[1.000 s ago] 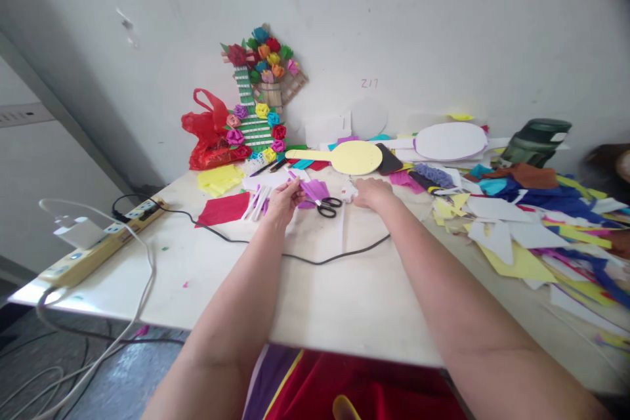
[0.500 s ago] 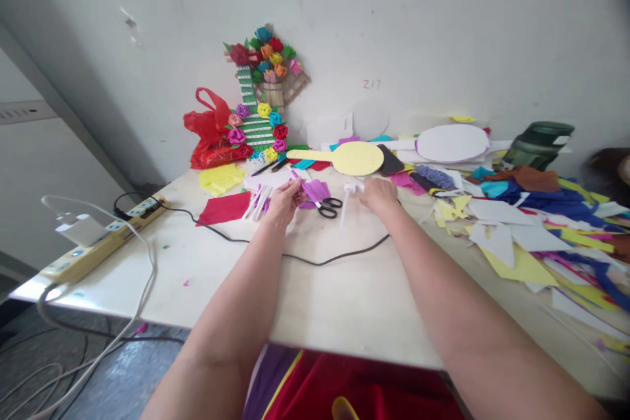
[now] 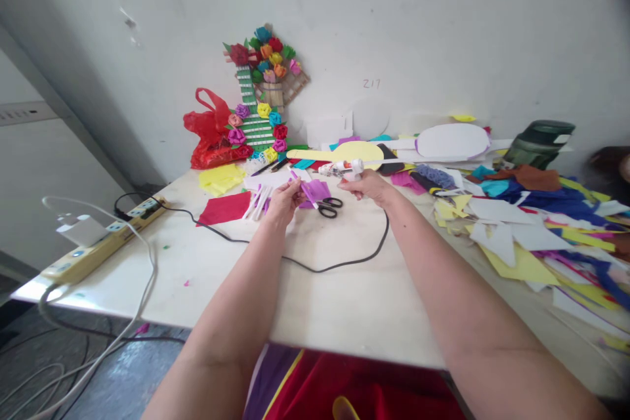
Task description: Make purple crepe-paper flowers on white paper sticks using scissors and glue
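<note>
My left hand (image 3: pixel 284 205) pinches a thin purple-and-white stick (image 3: pixel 308 193) between thumb and fingers. In my right hand (image 3: pixel 370 188) is a white hot glue gun (image 3: pixel 350 167), raised above the table with its nozzle pointing left toward the stick but apart from it. Between the hands lie black-handled scissors (image 3: pixel 328 212), beside a piece of purple crepe paper (image 3: pixel 321 189). Several white sticks (image 3: pixel 258 202) with bits of purple lie just left of my left hand, next to a red paper sheet (image 3: pixel 224 208).
A black cord (image 3: pixel 319 271) loops across the table from a power strip (image 3: pixel 105 236). A yellow paddle-shaped cutout (image 3: pixel 357 152) and a paper-flower decoration (image 3: pixel 258 125) are at the back. Paper scraps (image 3: pixel 516 246) and a dark green bottle (image 3: pixel 539 144) stand at right.
My right hand has lifted the glue gun from the table and turned it to point left. The cord has shifted with it. My left hand stays nearly in place with the stick.
</note>
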`<action>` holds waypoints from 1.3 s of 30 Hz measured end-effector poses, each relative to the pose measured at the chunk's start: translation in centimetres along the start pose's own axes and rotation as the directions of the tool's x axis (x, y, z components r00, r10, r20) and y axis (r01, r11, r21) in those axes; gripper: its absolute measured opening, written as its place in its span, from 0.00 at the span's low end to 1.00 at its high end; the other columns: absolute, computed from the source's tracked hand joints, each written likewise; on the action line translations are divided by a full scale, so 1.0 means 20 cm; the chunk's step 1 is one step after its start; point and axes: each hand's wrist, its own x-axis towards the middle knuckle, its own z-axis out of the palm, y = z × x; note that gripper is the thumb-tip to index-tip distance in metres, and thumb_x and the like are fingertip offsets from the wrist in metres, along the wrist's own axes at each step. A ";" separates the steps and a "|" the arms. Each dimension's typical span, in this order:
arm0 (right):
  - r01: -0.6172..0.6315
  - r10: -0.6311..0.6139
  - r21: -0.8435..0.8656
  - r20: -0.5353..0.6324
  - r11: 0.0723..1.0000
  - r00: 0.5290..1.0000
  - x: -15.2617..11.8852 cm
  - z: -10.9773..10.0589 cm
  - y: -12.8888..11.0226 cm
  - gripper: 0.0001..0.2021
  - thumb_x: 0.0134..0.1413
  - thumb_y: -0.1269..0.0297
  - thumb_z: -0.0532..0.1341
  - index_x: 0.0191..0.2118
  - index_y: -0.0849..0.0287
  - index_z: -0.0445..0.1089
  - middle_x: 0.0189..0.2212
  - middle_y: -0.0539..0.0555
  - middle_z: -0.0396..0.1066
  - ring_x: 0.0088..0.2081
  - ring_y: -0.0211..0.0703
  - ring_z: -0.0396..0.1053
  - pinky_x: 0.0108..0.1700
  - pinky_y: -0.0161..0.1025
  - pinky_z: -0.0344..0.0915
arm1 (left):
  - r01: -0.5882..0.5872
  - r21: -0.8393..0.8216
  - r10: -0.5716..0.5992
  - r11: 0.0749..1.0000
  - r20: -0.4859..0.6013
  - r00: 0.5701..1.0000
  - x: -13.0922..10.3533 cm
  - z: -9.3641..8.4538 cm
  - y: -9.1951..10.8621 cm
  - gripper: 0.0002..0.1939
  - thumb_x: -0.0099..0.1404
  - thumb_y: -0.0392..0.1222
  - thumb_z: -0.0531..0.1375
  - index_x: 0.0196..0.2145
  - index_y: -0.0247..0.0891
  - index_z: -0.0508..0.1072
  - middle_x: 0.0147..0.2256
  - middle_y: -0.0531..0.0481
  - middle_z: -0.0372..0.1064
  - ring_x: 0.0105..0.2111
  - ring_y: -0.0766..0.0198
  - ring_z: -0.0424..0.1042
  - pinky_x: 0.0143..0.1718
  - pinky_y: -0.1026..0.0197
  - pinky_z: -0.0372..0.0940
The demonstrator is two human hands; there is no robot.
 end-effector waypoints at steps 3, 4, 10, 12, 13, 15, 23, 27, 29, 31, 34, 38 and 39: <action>0.045 -0.049 0.061 0.058 0.997 0.997 -0.01 -0.01 0.00 0.12 0.35 0.62 0.67 0.22 0.63 0.65 0.12 0.45 0.58 0.15 0.30 0.53 0.16 0.31 0.52 | -0.005 0.010 0.005 1.000 0.000 1.000 0.00 0.00 0.00 0.15 0.46 0.45 0.67 0.22 0.32 0.67 0.17 0.55 0.63 0.16 0.74 0.61 0.20 0.68 0.58; 0.054 -0.059 0.065 0.069 0.996 0.996 -0.01 -0.01 0.00 0.12 0.35 0.61 0.67 0.22 0.63 0.65 0.12 0.45 0.58 0.15 0.29 0.53 0.16 0.31 0.52 | -0.005 0.015 0.005 1.000 0.003 1.000 0.00 0.00 0.00 0.15 0.46 0.45 0.67 0.21 0.32 0.67 0.17 0.55 0.62 0.16 0.74 0.60 0.20 0.68 0.58; 0.031 -0.035 0.053 0.076 0.998 0.996 -0.01 -0.02 0.01 0.14 0.35 0.60 0.67 0.19 0.62 0.64 0.12 0.46 0.58 0.15 0.30 0.54 0.17 0.31 0.52 | -0.001 0.075 0.003 0.997 -0.023 1.000 -0.01 0.01 0.00 0.15 0.45 0.45 0.68 0.20 0.32 0.68 0.16 0.53 0.63 0.16 0.72 0.61 0.20 0.66 0.58; 0.014 -0.017 0.045 0.077 0.999 0.997 -0.02 -0.01 0.00 0.14 0.34 0.60 0.68 0.17 0.62 0.63 0.11 0.46 0.58 0.15 0.30 0.54 0.17 0.31 0.52 | -0.004 0.097 0.009 0.995 -0.045 0.999 -0.01 0.01 0.00 0.15 0.44 0.45 0.68 0.20 0.32 0.68 0.15 0.53 0.63 0.16 0.72 0.61 0.19 0.66 0.58; 0.007 -0.010 0.040 0.079 0.999 0.997 -0.02 -0.01 -0.01 0.15 0.34 0.60 0.68 0.17 0.62 0.62 0.11 0.46 0.58 0.15 0.30 0.54 0.17 0.31 0.52 | -0.006 0.109 0.012 0.994 -0.054 0.998 -0.01 0.01 0.00 0.15 0.43 0.45 0.68 0.19 0.33 0.68 0.15 0.53 0.64 0.16 0.72 0.61 0.19 0.66 0.58; -0.004 0.002 0.030 0.083 1.000 0.997 -0.02 -0.01 -0.01 0.16 0.34 0.59 0.68 0.16 0.62 0.62 0.11 0.46 0.58 0.14 0.29 0.54 0.16 0.31 0.52 | -0.011 0.129 0.020 0.992 -0.072 0.997 0.00 0.00 0.00 0.16 0.43 0.45 0.69 0.19 0.33 0.67 0.15 0.53 0.63 0.15 0.72 0.61 0.19 0.66 0.58; -0.011 0.007 0.042 0.089 0.999 0.996 -0.03 -0.01 -0.01 0.12 0.35 0.62 0.67 0.20 0.63 0.64 0.11 0.46 0.58 0.14 0.29 0.53 0.16 0.30 0.50 | -0.017 0.180 0.039 0.983 -0.120 0.992 0.00 0.00 0.01 0.17 0.41 0.46 0.69 0.17 0.33 0.66 0.14 0.53 0.62 0.14 0.73 0.59 0.18 0.67 0.57; -0.013 0.010 0.029 0.085 1.000 0.996 -0.03 0.00 -0.02 0.12 0.35 0.63 0.67 0.20 0.63 0.64 0.11 0.46 0.58 0.14 0.29 0.53 0.16 0.31 0.50 | -0.024 0.195 0.048 0.980 -0.121 0.991 0.00 0.00 0.00 0.17 0.42 0.47 0.68 0.18 0.33 0.66 0.14 0.53 0.62 0.15 0.72 0.60 0.19 0.67 0.58; -0.019 0.016 0.026 0.090 0.999 0.996 -0.03 0.00 -0.02 0.12 0.35 0.63 0.67 0.21 0.63 0.65 0.11 0.46 0.58 0.14 0.29 0.52 0.16 0.30 0.50 | -0.022 0.196 0.047 0.980 -0.125 0.991 0.00 0.00 0.00 0.17 0.43 0.47 0.68 0.19 0.33 0.66 0.14 0.53 0.62 0.15 0.72 0.60 0.20 0.66 0.58; -0.027 0.026 0.010 0.083 1.000 0.996 -0.03 0.00 -0.02 0.11 0.36 0.63 0.67 0.23 0.64 0.66 0.11 0.45 0.58 0.15 0.29 0.53 0.17 0.30 0.50 | -0.015 0.188 0.039 0.982 -0.125 0.991 0.00 0.00 0.00 0.16 0.43 0.47 0.68 0.19 0.33 0.67 0.15 0.53 0.62 0.15 0.72 0.61 0.20 0.66 0.59; -0.027 0.028 -0.068 0.002 0.997 1.000 0.00 0.00 0.02 0.11 0.37 0.62 0.65 0.27 0.65 0.69 0.13 0.46 0.59 0.16 0.31 0.54 0.18 0.31 0.52 | -0.021 0.161 0.038 0.987 -0.105 0.994 0.00 0.00 0.00 0.16 0.44 0.47 0.67 0.21 0.32 0.68 0.16 0.53 0.63 0.16 0.72 0.62 0.21 0.66 0.59; -0.117 0.000 -0.492 -0.233 0.863 0.973 0.05 -0.04 0.08 0.16 0.38 0.59 0.64 0.36 0.61 0.71 0.28 0.53 0.71 0.27 0.40 0.66 0.26 0.34 0.58 | -0.045 0.119 0.053 0.992 -0.064 0.997 0.00 0.00 0.00 0.17 0.43 0.48 0.67 0.26 0.32 0.72 0.18 0.53 0.65 0.17 0.72 0.62 0.21 0.67 0.59; -0.143 -0.017 -0.606 -0.251 0.782 0.968 0.05 -0.05 0.10 0.17 0.37 0.58 0.65 0.37 0.59 0.71 0.33 0.54 0.72 0.33 0.43 0.68 0.30 0.35 0.60 | -0.050 0.111 0.057 0.993 -0.053 0.997 0.00 0.00 0.00 0.18 0.43 0.48 0.67 0.27 0.32 0.72 0.19 0.53 0.65 0.17 0.72 0.62 0.21 0.67 0.59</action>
